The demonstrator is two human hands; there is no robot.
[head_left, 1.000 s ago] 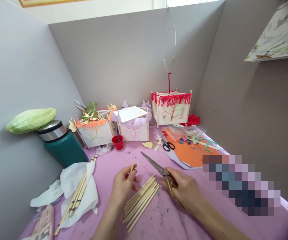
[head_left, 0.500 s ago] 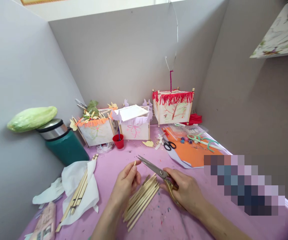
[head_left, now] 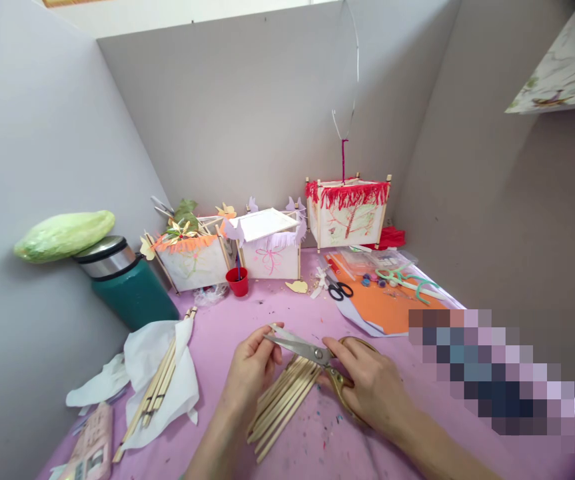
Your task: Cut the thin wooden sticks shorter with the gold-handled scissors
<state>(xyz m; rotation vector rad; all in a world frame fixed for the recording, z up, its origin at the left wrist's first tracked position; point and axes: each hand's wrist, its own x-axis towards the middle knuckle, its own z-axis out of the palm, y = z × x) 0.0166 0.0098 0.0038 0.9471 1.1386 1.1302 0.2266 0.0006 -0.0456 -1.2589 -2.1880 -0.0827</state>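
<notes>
My right hand (head_left: 374, 383) is wrapped round the gold handles of a pair of scissors (head_left: 297, 345). The blades are parted and point left, their tips at the fingertips of my left hand (head_left: 254, 363). Between thumb and forefinger, that hand pinches a thin wooden stick (head_left: 272, 328), of which only a short tip shows. Below the scissors, a bundle of similar wooden sticks (head_left: 284, 400) lies slanted on the purple tablecloth (head_left: 227, 333), partly covered by my left hand.
Three decorated paper lanterns (head_left: 350, 217) stand along the back. White cloth (head_left: 187, 387) with tied sticks (head_left: 154, 393) lies left, near a teal bottle (head_left: 134, 293) and a green gourd (head_left: 64, 235). Black-handled scissors (head_left: 340, 291) and orange paper (head_left: 392, 310) are right; a red cup (head_left: 238, 283) stands mid-table.
The scissors have opened from nearly closed blades, and their tips have come down and round to the stick tip at my left fingers. The left hand has barely moved.
</notes>
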